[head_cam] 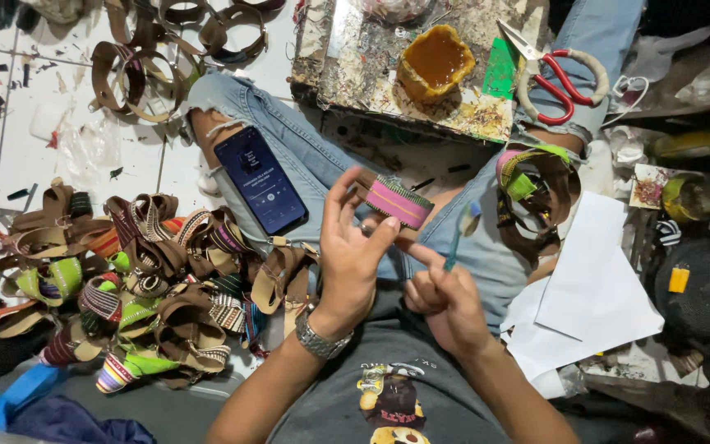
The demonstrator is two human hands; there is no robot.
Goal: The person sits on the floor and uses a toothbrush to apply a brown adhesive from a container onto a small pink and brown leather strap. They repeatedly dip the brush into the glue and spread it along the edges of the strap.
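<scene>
My left hand pinches a brown leather strap faced with pink striped woven cloth, held up over my lap. A metal watch sits on that wrist. My right hand grips a thin blue-handled brush, its pale tip raised just right of the strap, index finger pointing toward the strap. Both hands hover above my jeans-clad legs.
A phone with a lit screen rests on my left thigh. A glue-stained board carries a tub of amber glue and red-handled scissors. A heap of finished straps lies left; white paper sheets lie right.
</scene>
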